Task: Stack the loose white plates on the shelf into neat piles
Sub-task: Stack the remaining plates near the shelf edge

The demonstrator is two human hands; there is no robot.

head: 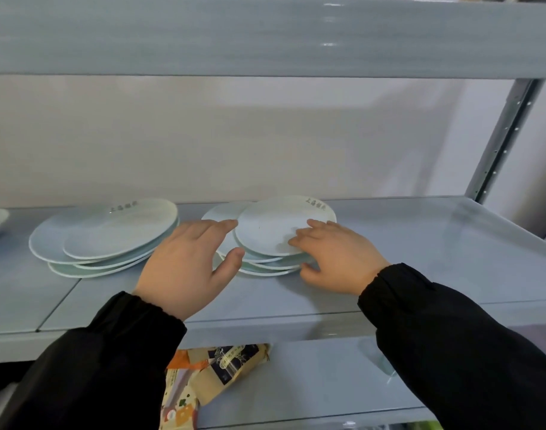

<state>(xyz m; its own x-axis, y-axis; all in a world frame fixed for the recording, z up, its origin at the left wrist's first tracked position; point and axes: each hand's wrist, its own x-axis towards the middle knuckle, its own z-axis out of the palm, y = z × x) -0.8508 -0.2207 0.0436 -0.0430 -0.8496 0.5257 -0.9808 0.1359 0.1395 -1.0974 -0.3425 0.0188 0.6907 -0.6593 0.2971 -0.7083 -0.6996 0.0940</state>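
Head view: the shelf (420, 243) is holding two untidy heaps of white plates, a left pile (110, 234) and a right pile (265, 231). The left hand (188, 262) is lying spread and released against the right pile's left edge. The right hand (337, 259) is pinching its right edge. A printed packet (216, 370) is lying on the lower shelf (312, 383).

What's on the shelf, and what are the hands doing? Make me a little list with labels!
shelf: grey, with two piles on it
left pile: white plates, messy, no hand on it
right pile: white plates, askew
left hand: open, at the right pile's left side
right hand: holds the right pile's edge, fingers on top, thumb low
lower shelf: a printed bag lies there
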